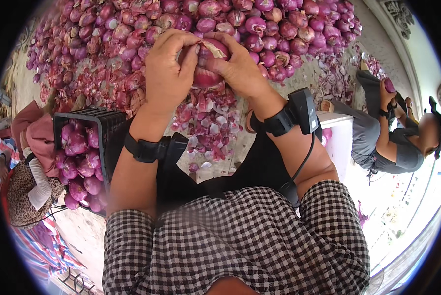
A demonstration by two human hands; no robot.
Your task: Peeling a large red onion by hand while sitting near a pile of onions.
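Note:
A red onion (208, 77) is held up between my two hands, in front of a large heap of onions. My right hand (240, 69) wraps round its right side, with the thumb across the front. At its upper left, my left hand (171, 66) pinches with thumb and fingertips at a loose flap of dry skin (215, 48). The flap is pale and papery and stands off the onion's top. Below it, the onion's surface looks smooth and purple-red. My hands hide the onion's left and right edges.
The heap of red onions (279, 29) spreads across the far side. Shed onion skins (208, 125) litter the floor between my knees. To my left stands a black crate (117, 118) of peeled onions; a white box (339, 132) is at my right. One person (33, 182) sits left, another (397, 142) right, holding an onion.

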